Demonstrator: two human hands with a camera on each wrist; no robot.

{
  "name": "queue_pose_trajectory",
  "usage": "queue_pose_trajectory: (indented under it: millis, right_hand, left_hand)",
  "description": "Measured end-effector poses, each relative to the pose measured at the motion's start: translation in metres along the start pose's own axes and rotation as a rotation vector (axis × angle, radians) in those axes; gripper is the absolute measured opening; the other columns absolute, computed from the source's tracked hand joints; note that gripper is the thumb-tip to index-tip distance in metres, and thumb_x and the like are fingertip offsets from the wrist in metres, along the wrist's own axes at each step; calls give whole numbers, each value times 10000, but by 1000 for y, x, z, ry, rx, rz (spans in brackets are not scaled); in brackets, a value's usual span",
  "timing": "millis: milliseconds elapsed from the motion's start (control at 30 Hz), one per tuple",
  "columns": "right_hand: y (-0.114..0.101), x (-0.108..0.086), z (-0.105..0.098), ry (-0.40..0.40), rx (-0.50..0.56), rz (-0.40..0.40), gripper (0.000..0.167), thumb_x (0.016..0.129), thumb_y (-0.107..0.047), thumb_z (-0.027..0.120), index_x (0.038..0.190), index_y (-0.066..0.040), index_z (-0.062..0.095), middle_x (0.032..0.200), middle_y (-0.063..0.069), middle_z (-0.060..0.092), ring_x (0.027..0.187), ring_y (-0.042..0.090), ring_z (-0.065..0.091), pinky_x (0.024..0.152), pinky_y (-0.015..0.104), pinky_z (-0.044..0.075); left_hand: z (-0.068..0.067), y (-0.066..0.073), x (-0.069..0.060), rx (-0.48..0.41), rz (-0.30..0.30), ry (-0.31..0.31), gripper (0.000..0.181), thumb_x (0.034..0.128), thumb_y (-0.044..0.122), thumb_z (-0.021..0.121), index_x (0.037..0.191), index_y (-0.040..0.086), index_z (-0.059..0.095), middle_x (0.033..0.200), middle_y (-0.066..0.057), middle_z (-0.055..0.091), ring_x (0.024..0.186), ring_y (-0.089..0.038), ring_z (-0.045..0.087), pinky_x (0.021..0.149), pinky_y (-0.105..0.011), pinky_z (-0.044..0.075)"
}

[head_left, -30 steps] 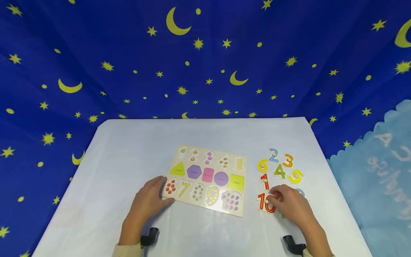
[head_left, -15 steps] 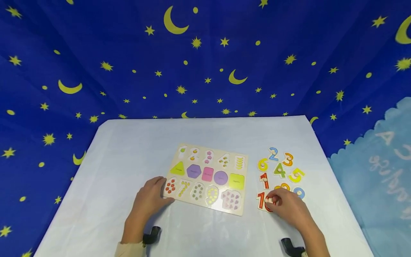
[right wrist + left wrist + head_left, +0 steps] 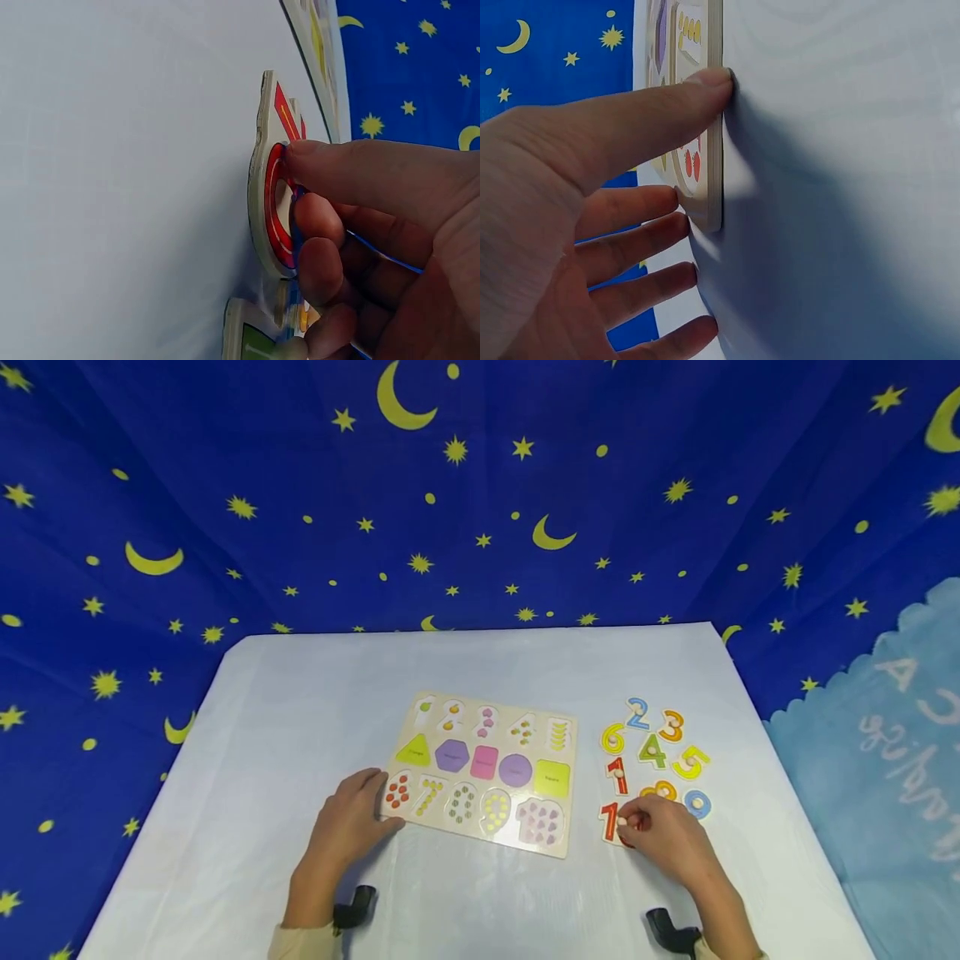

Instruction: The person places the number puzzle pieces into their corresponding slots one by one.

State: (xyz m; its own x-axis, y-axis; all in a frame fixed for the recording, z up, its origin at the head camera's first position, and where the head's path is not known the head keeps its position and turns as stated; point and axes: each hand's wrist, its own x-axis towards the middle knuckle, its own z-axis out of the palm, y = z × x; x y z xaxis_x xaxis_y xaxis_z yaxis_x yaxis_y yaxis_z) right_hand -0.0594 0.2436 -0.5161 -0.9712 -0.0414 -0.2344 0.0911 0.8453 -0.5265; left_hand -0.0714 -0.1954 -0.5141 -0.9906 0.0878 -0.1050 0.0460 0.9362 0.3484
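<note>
In the head view, a wooden number puzzle board with fruit-printed number recesses and coloured shapes lies mid-table. My left hand is at its near left corner, with the thumb touching the front edge and the fingers fairly straight beside it. My right hand pinches the small knob of a red number 10 puzzle piece, right of the board. In the right wrist view, thumb and fingertips meet at this puzzle piece, and its far side is partly hidden. A green piece sits below the fingers.
Around the right hand lie loose number pieces: a red 1, blue 2, orange 3, green 4, yellow 5, yellow 6, an orange piece and a blue one. Star-patterned cloth hangs behind the white table.
My right hand has shifted slightly left and closed its fingertips on the knob of the 10, uncovering the orange and blue pieces behind. My left hand stays at the board corner.
</note>
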Motion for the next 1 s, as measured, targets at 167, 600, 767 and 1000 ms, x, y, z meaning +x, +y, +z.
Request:
queue_pose_trajectory:
  millis: [167, 600, 767, 1000]
  right_hand:
    - [3, 0, 1, -19, 38, 27, 190, 740, -179, 810, 895, -121, 717, 706, -44, 554, 649, 144, 491, 557, 290, 406]
    - [12, 4, 2, -31, 155, -14, 167, 765, -140, 808, 908, -113, 725, 710, -28, 556, 655, 152, 496, 539, 265, 413]
    - [14, 6, 3, -34, 153, -25, 158, 778, -155, 801, 917, -124, 731, 720, -23, 549, 670, 158, 489, 547, 275, 406]
    - [16, 5, 3, -21, 140, -26, 155, 779, -141, 793, 918, -109, 731, 714, -26, 551, 669, 159, 488, 550, 273, 408]
  left_hand:
    - [1, 0, 0, -9, -10, -5, 786, 699, 307, 851, 1332, -32, 532, 1359, -199, 486, 1252, -385, 430, 966, -583, 375]
    - [3, -5, -3, -60, -2, 11, 774, 694, 282, 855, 1317, -46, 535, 1362, -207, 480, 1253, -395, 424, 1001, -559, 361]
    - [2, -5, -4, -65, -7, 6, 783, 705, 296, 844, 1331, -46, 521, 1375, -204, 465, 1264, -393, 408, 994, -571, 359]
    - [4, -2, -4, -63, -22, -8, 791, 705, 291, 849, 1341, -38, 513, 1386, -196, 455, 1275, -387, 397, 1004, -570, 349]
